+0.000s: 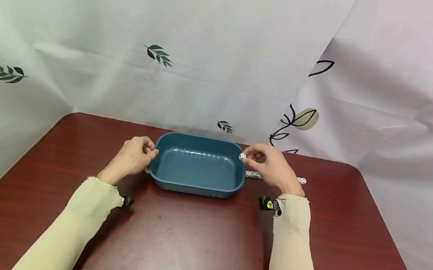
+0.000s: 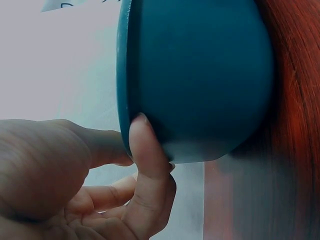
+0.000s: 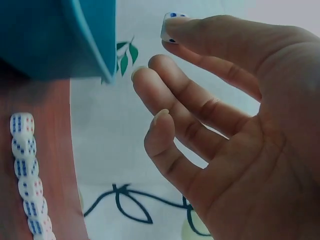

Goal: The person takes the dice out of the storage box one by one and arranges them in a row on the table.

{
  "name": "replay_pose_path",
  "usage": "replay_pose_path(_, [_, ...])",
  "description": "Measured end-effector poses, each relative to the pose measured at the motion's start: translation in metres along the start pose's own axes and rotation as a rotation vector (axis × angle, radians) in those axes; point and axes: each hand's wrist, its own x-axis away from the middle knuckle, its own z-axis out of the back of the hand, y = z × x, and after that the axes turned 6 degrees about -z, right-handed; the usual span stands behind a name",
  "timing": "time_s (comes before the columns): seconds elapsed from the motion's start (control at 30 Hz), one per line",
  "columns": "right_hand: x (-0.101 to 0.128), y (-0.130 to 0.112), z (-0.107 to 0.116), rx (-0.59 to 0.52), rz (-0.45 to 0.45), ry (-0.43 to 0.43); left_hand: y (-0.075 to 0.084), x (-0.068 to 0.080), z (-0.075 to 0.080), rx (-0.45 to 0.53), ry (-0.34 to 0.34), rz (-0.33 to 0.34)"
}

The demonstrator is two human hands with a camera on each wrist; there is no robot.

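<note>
Your left hand [image 1: 133, 155] grips the left end of the teal plastic tub [image 1: 194, 184]: in the left wrist view the thumb and a finger [image 2: 147, 150] are clamped on its rim. The tub sits on the red-brown desk [image 1: 198, 246], toward the far edge and about midway between left and right.

Your right hand [image 1: 271, 165] is raised just beside the tub's far right corner, pinching one white die [image 1: 242, 157] at its fingertips. In the right wrist view that die [image 3: 170, 25] is pressed against the tip of the forefinger, with blue pips showing, while the other fingers [image 3: 170, 100] are spread loosely apart and hold nothing.

A row of white dice [image 3: 29, 185] lies on the desk just right of the tub, touching one another in a line; from the head camera your right hand covers most of it.

Behind the desk hangs a white curtain with leaf prints [image 1: 158, 54].
</note>
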Motion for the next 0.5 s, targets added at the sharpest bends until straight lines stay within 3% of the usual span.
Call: replay_pose_path(0.5, [0.014,0.023,0.021,0.004,-0.091,0.055,-0.001,-0.001,-0.002,-0.017,0.018,-0.007])
